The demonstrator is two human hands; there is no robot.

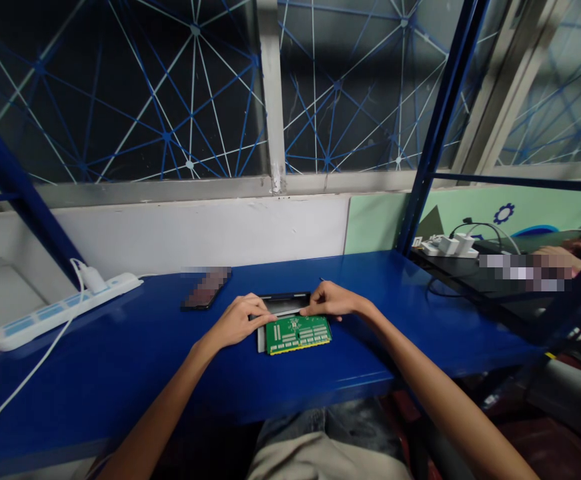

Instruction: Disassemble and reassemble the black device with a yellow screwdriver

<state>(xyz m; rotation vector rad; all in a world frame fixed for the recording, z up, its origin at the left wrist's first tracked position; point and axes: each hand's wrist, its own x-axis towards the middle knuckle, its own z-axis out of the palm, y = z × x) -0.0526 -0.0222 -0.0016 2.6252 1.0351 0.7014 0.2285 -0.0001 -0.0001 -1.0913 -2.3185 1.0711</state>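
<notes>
The green printed circuit board (300, 335) lies on the blue worktable (160, 380), in front of and between the two hands. The left hand (243, 317) is positioned at the board's far-left corner, fingertips extended over it; the right hand (331, 300) is at the far-right part, fingers curled. The hands are apart; whether either clamps the board cannot be determined. A dark, open-topped case (284, 303) sits directly behind the board, between the hands.

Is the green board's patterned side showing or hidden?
Showing: the green board has rows of pale markings visible across its surface.
</notes>
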